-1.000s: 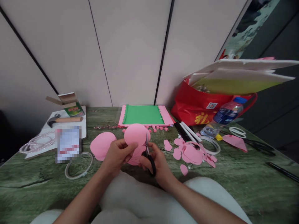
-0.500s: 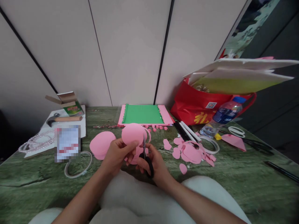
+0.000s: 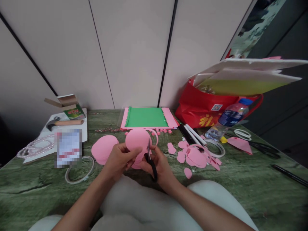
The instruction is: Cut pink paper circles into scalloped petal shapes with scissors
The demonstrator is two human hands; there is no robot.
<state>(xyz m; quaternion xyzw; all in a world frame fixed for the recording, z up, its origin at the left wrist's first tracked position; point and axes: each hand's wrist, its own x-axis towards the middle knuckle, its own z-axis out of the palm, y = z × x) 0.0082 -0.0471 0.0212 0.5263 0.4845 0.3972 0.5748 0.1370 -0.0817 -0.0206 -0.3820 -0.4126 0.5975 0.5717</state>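
My left hand (image 3: pixel 121 158) pinches a round pink paper piece (image 3: pixel 136 139) in front of me. My right hand (image 3: pixel 160 163) is wrapped round black-handled scissors (image 3: pixel 152 163), whose blades point up at the paper's right edge. A thin curved pink strip (image 3: pixel 156 136) hangs off that edge. A stack of pink paper rounds (image 3: pixel 104 149) lies left of my left hand. Right of my right hand is a heap of pink scraps (image 3: pixel 197 156). More pink paper shows under the held piece, partly hidden by my hands.
Behind my hands lies a green sheet (image 3: pixel 148 117) on pink paper. At the right stand a red bag (image 3: pixel 194 106) and a bottle (image 3: pixel 231 117), near pens (image 3: pixel 192 134) and a tape roll (image 3: pixel 216 149). At the left are a hammer (image 3: pixel 69 122), an open box (image 3: pixel 73 110) and another roll (image 3: pixel 66 176).
The thin strip stands out farther to the right from the round piece. The scissors have shifted slightly at the paper's edge, and the view has moved a little.
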